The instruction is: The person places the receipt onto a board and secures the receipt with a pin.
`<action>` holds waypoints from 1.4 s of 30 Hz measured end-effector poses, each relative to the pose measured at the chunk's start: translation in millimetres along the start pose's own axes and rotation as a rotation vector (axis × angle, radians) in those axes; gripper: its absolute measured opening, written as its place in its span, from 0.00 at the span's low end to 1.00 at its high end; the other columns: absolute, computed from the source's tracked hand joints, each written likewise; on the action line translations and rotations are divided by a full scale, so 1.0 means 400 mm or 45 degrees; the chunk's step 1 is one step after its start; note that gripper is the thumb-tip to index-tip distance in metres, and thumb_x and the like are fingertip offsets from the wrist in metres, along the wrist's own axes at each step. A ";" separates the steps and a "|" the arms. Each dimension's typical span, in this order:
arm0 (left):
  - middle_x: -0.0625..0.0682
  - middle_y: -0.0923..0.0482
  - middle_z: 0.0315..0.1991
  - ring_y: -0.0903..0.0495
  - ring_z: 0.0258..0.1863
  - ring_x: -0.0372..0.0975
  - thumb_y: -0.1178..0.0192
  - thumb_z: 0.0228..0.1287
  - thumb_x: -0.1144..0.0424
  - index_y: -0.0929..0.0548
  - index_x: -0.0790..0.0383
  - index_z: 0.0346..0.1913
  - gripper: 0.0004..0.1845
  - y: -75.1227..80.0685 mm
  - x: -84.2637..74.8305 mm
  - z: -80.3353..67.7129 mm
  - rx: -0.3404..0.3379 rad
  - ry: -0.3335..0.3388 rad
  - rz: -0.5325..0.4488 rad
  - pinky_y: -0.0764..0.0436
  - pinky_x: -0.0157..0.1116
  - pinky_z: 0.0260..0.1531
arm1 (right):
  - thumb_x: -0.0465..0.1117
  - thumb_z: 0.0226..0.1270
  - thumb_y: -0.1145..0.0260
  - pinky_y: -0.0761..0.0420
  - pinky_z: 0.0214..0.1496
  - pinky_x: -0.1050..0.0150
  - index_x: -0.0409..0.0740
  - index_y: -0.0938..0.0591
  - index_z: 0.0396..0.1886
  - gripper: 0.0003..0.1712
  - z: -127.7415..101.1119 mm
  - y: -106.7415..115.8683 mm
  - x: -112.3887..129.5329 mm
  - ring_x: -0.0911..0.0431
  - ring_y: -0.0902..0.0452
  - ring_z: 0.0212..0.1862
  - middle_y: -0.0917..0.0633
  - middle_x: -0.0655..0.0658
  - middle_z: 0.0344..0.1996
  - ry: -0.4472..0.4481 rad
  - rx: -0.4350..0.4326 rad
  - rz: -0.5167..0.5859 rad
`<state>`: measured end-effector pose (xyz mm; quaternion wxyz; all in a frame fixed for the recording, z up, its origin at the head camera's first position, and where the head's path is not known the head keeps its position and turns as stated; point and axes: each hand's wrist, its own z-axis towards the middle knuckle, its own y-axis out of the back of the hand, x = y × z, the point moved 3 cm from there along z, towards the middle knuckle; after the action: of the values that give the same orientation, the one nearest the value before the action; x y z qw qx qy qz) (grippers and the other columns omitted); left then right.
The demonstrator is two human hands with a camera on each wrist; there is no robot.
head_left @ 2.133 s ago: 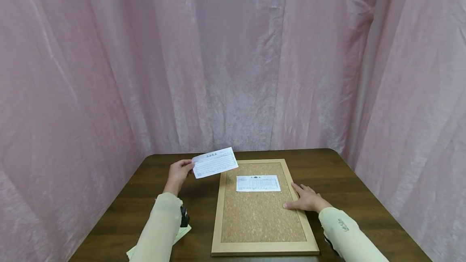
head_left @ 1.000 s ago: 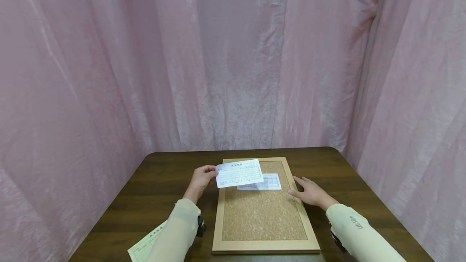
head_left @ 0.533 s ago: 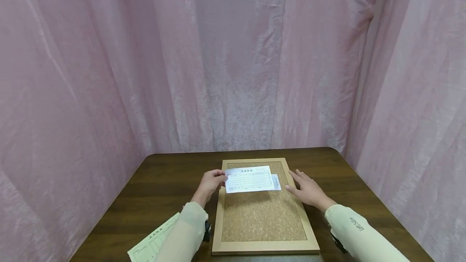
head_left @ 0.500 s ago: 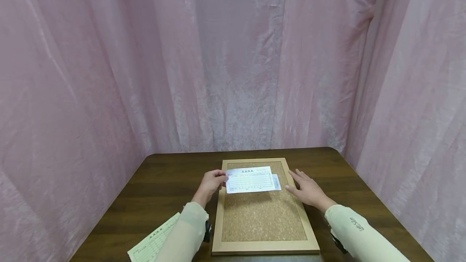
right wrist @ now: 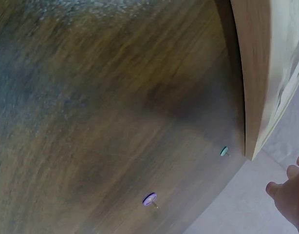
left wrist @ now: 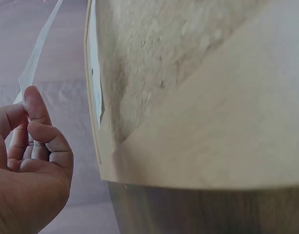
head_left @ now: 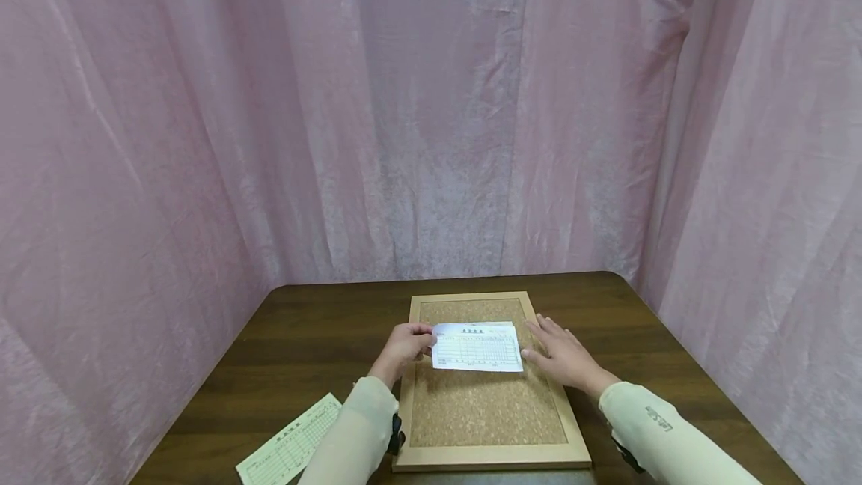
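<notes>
A cork board (head_left: 481,406) in a light wooden frame (left wrist: 213,146) lies flat on the dark wooden table (head_left: 303,350). My left hand (head_left: 424,340) pinches the left end of a white printed slip (head_left: 477,348) and holds it low over the board's upper part. This slip covers another slip on the cork. In the left wrist view, the fingers (left wrist: 40,112) pinch the held slip's thin edge (left wrist: 32,68). My right hand (head_left: 542,346) is open, its fingers straight over the board's right frame and its thumb at the slip's right edge.
A pale yellow-green printed slip (head_left: 289,451) lies on the table at the front left. Two push pins, one purple (right wrist: 149,199) and one teal (right wrist: 224,151), lie on the table right of the board frame (right wrist: 252,73). Pink curtains (head_left: 431,111) close off three sides.
My left hand has carried the white slip right and down from beside the board, so it now covers the slip on the cork. My right hand has shifted forward to the slip's right edge.
</notes>
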<state>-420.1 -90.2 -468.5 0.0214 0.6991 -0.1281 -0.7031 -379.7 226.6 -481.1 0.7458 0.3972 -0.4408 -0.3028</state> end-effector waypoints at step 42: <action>0.52 0.20 0.26 0.17 0.24 0.44 0.37 0.58 0.78 0.16 0.76 0.42 0.09 -0.048 0.034 -0.011 -0.046 0.017 0.226 0.20 0.35 0.24 | 0.64 0.69 0.39 0.47 0.66 0.28 0.44 0.25 0.69 0.38 -0.031 -0.089 0.030 0.36 0.45 0.74 0.38 0.31 0.73 0.001 0.231 -0.148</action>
<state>-413.2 -75.1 -485.6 0.0969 0.6892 -0.1768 -0.6960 -367.1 203.2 -510.3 0.6880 0.4883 -0.4424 -0.3042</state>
